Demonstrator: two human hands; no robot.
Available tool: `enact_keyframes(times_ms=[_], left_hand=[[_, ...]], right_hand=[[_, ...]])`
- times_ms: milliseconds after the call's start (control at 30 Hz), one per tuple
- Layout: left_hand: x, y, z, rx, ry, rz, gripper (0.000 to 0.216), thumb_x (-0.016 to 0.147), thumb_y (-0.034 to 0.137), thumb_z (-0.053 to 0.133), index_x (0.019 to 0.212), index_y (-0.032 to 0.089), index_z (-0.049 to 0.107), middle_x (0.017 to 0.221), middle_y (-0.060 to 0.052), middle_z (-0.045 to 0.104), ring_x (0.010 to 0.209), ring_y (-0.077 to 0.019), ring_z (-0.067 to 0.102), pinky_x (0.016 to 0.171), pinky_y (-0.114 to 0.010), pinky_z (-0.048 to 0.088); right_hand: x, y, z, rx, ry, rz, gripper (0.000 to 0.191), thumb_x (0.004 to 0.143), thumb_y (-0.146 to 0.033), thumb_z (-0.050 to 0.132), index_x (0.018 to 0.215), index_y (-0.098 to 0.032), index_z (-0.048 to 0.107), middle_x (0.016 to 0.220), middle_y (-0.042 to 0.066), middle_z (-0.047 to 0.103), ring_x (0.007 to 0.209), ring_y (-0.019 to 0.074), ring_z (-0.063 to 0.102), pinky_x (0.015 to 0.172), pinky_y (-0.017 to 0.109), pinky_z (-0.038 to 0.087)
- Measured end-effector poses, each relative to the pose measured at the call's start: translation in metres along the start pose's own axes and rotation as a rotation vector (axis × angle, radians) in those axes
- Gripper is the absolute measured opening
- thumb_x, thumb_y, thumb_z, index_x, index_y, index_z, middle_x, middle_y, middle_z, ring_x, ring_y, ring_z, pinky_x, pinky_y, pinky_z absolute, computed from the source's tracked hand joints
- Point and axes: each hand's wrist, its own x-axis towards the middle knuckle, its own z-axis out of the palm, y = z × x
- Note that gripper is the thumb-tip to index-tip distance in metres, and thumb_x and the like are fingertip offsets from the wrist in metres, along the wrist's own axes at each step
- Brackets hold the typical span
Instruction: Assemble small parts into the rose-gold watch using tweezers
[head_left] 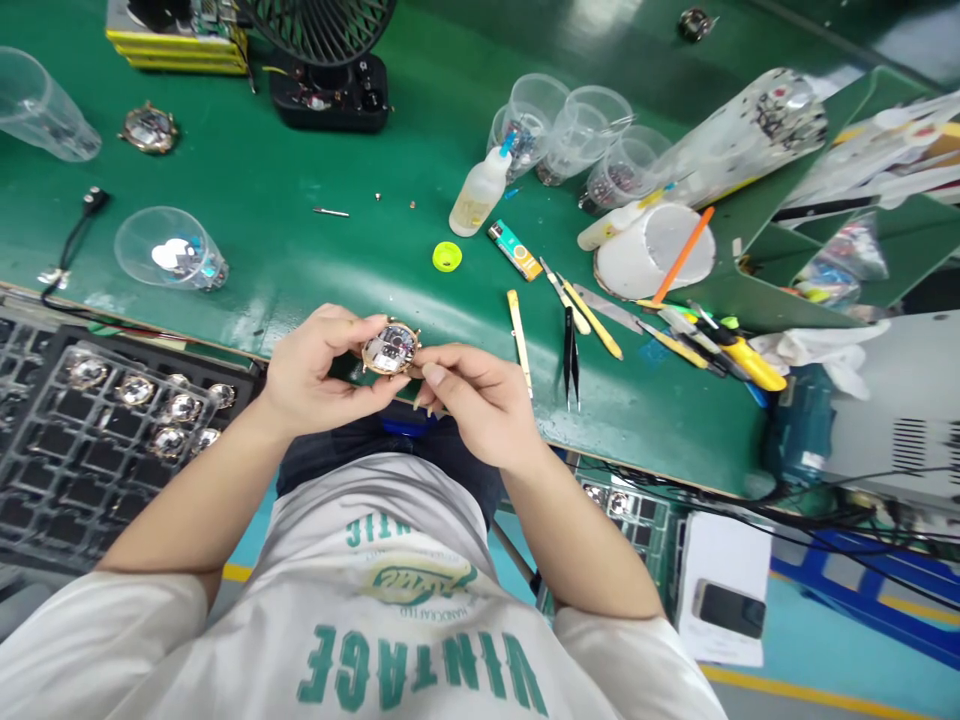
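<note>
My left hand (322,370) holds a round watch case (391,347) with a rose-gold rim, thumb and fingers on opposite edges. The case lies tilted toward me, its metal movement showing. At the case's right edge, my right hand (480,395) is closed in a pinch, fingertips touching the rim; whatever sits between them is hidden. Both hands are over the front edge of the green bench (262,240). Just beyond them lies a yellow-green cup-shaped piece (447,257). To the right are a cream-coloured strip (519,340) and black tweezers (571,360).
A dropper bottle (480,192), a lighter (514,250) and several plastic cups stand behind. A black fan (330,80) and another watch case (149,129) are farther back. Left sits a tray (105,455) of watch cases; right, a white pot (660,255) and knives.
</note>
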Motion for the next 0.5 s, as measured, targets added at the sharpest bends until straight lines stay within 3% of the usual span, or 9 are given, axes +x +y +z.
enact_keyframes(times_ms=[300, 400, 500], left_hand=[[0.006, 0.008, -0.001, 0.175, -0.084, -0.009, 0.052, 0.086, 0.02, 0.079, 0.135, 0.025, 0.061, 0.093, -0.001, 0.074, 0.08, -0.0183, 0.069, 0.069, -0.032, 0.053], [0.014, 0.012, -0.001, 0.292, -0.201, -0.012, 0.039, 0.09, 0.022, 0.073, 0.128, 0.021, 0.064, 0.086, 0.0, 0.073, 0.076, -0.0195, 0.069, 0.077, -0.037, 0.052], [0.02, 0.014, -0.001, 0.37, -0.325, 0.006, 0.034, 0.093, 0.025, 0.069, 0.126, 0.018, 0.065, 0.086, 0.0, 0.074, 0.077, -0.0215, 0.071, 0.082, -0.039, 0.051]], right_hand=[[0.001, 0.003, 0.006, -0.011, 0.082, 0.002, 0.032, 0.1, -0.052, 0.074, 0.11, -0.022, 0.079, 0.083, 0.0, 0.074, 0.065, 0.011, 0.067, 0.057, 0.022, 0.057], [0.001, 0.001, -0.006, -0.224, 0.167, -0.096, 0.027, 0.101, -0.046, 0.071, 0.112, -0.022, 0.078, 0.09, 0.003, 0.077, 0.067, 0.0123, 0.067, 0.059, 0.025, 0.057], [0.005, -0.013, -0.03, -0.643, 0.307, -0.272, 0.019, 0.102, -0.035, 0.066, 0.109, -0.022, 0.079, 0.096, 0.006, 0.079, 0.074, 0.0159, 0.07, 0.071, 0.031, 0.059]])
